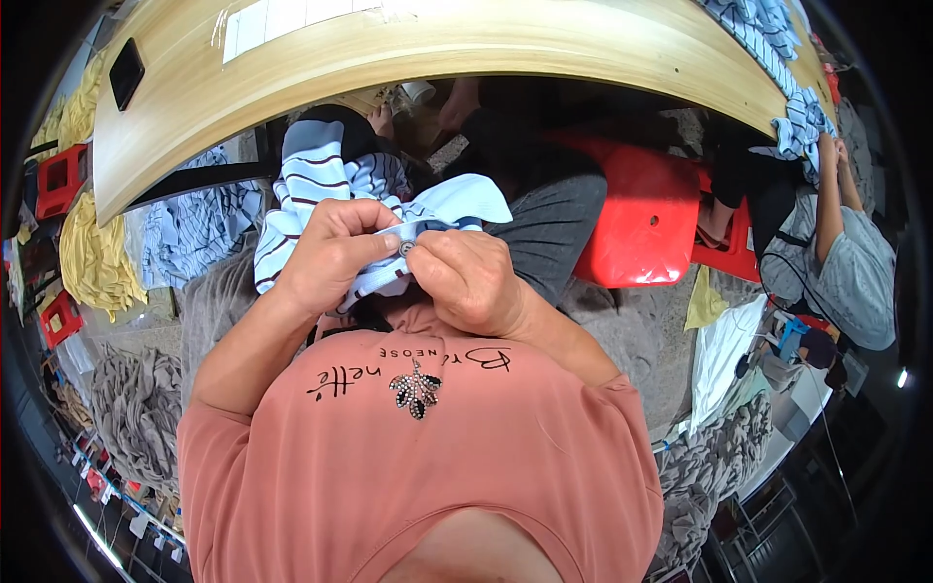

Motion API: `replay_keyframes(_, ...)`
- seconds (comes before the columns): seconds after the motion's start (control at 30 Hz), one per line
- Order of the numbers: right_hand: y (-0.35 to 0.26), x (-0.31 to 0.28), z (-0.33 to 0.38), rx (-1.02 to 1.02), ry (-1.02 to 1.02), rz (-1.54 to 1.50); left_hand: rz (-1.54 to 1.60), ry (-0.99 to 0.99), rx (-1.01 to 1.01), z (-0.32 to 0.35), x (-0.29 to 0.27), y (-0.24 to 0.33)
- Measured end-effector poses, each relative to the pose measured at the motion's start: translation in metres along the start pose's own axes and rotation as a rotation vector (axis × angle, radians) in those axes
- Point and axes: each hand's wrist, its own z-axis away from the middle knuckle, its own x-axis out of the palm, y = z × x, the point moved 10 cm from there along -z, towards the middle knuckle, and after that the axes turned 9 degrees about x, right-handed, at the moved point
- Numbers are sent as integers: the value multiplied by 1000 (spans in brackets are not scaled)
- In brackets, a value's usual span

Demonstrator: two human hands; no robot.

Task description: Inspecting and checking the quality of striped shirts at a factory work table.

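A light blue polo-style shirt (309, 170) with dark stripes lies bunched over my lap, its plain blue collar (468, 198) sticking out to the right. My left hand (335, 248) pinches the edge of the shirt's front opening between thumb and bent fingers. Beside it my right hand (466, 277) is curled, thumb and forefinger closed on the same strip of cloth. Between the two hands shows a small round grey button (406, 248), right by my right fingertips. Whether the button sits in a buttonhole I cannot tell.
A wooden table (505, 49) curves across the far side, with a black phone (126, 74) at its left. A red stool (641, 219) stands at my right. Farther right a person (834, 262) handles another striped garment (805, 121). Yellow garments (97, 255) and grey garments (136, 413) are heaped left.
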Motion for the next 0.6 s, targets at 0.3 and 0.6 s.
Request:
replay_keyframes(0.3, 33, 17, -5, 309, -101, -345, -408, 6, 264, 8, -4, 20)
replay_keyframes(0.6, 74, 46, 24, 1026, -301, -900, -557, 66, 467, 21, 1, 32)
